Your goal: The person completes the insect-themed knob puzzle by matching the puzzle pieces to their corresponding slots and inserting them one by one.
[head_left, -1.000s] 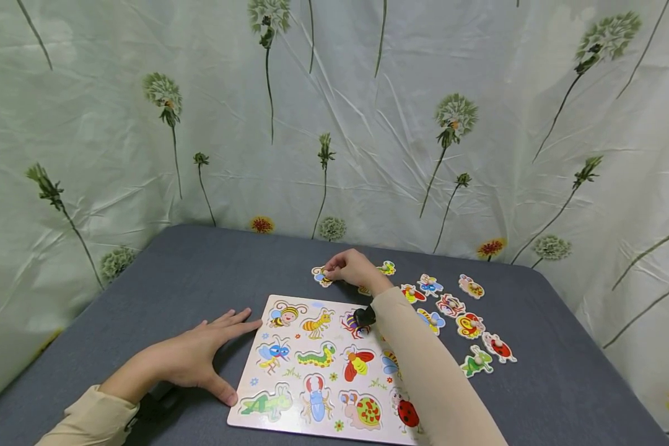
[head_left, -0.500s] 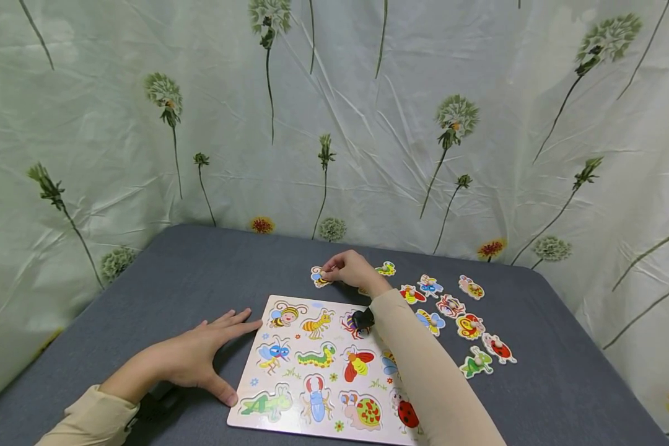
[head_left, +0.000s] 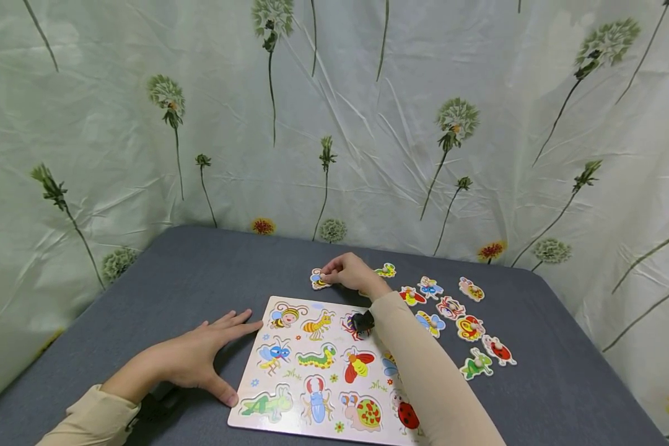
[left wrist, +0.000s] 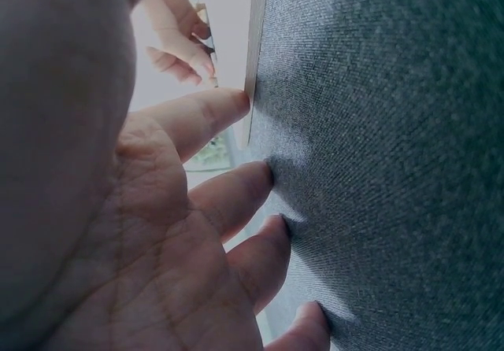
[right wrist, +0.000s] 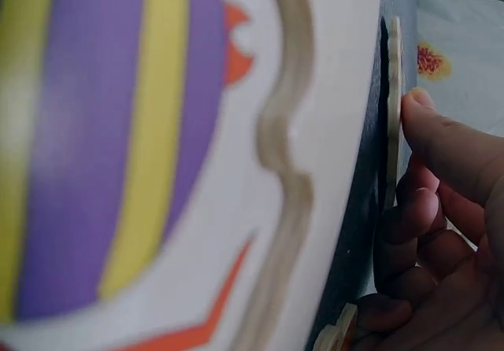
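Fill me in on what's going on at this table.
A person has an insect puzzle board in front of them. Their right hand pinches the bee piece beyond the board's far edge; whether it is lifted is hard to tell. Their left hand is spread against the board's left edge. More loose pieces lie to the right, and the visible recesses hold none.
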A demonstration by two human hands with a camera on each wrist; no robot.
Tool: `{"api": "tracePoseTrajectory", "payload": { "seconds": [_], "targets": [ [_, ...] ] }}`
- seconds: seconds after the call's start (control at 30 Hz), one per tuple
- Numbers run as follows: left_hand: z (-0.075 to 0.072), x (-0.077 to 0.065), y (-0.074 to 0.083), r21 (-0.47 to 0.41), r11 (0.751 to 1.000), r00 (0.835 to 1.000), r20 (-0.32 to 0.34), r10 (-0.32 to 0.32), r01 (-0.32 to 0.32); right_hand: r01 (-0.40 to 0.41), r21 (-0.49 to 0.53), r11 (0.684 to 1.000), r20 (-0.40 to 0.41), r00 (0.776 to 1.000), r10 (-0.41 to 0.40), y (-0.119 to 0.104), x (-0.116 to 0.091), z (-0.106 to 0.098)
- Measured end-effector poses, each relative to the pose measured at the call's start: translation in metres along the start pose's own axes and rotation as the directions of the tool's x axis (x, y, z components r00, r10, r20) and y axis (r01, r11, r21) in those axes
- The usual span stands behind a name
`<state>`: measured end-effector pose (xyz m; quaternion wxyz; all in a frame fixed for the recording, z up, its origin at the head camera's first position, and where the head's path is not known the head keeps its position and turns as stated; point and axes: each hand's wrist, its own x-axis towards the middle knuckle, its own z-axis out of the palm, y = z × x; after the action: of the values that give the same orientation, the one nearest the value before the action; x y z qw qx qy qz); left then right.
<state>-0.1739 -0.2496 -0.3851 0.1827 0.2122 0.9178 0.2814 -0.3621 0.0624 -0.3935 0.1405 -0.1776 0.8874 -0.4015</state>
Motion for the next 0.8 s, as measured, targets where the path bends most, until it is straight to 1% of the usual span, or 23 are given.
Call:
{"api": "tracePoseTrajectory", "payload": {
  "seconds": [0.33,0.57,0.8],
  "targets": [
    [0.0,0.0,0.001,0.003,1.0,1.0,0.008,-0.011,0.011,0.039,0.036,0.999,-0.006,0.999,-0.039,-0.005,-0.006,0.007],
    [-0.001,0.0,0.001,0.008,1.0,1.0,0.008,-0.011,0.011,0.032,0.065,0.997,-0.027,0.999,-0.03,-0.007,-0.014,0.01],
    [-0.001,-0.001,0.001,0.007,1.0,1.0,0.005,-0.006,0.006,0.022,0.102,0.995,-0.018,1.0,-0.02,-0.009,-0.025,0.011]
  ]
}}
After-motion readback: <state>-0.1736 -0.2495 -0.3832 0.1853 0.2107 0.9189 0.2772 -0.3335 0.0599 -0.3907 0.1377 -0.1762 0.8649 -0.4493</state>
